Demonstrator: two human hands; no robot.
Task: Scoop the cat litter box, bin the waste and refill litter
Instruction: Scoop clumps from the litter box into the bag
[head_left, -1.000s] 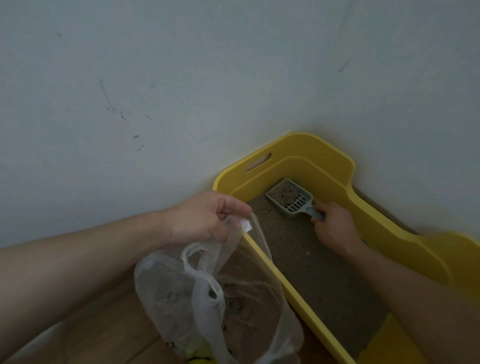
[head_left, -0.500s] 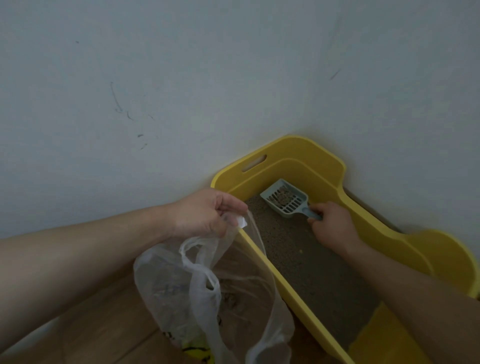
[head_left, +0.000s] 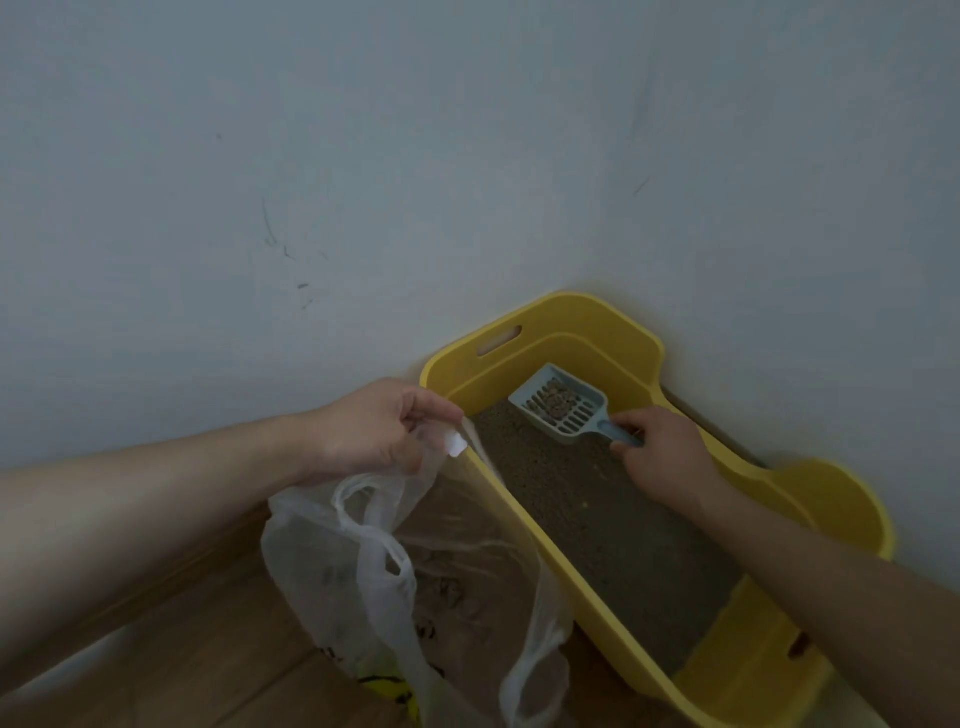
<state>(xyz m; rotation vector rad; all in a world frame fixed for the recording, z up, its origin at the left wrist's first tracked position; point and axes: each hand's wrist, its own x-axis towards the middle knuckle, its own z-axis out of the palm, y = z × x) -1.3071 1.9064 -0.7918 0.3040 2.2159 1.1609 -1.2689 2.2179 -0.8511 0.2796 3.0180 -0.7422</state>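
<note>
Yellow plastic litter box (head_left: 545, 319) wedged into the corner where two pale walls (head_left: 363, 156) meet; all positions below taken from it.

Inside the box: bed of grey-brown litter (head_left: 597, 514), fairly level, running the length of the tray. Handle slot cut through the far end wall. Second slot at the near end, lower right.

Above the litter at the far end: grey-blue slotted scoop (head_left: 561, 405), head tilted up toward the far wall, lifted clear of the litter surface as far as can be told. Brownish clumps sitting on the slots. Handle pointing back toward the right side wall.

Right hand (head_left: 660, 457) over the litter, near the right wall, closed around the scoop handle; fingers curled under, only a stub of handle showing past the knuckles. Right forearm crossing the near right corner of the box.

Just outside the left long wall: translucent white plastic bag (head_left: 332, 561), mouth open upward, one edge draped against the box rim. Loop handles hanging loose in front. Dark clumps dimly visible through the plastic at the bottom; some yellow-and-black print low on the bag, unreadable.

Left hand (head_left: 374, 431) beside the far left corner of the box, pinching the bag's upper edge between thumb and fingers, holding the mouth up. Small white tab (head_left: 456, 446) poking out under the fingertips.

Under the bag, left of the box: brown wood-look floor (head_left: 182, 649).
</note>
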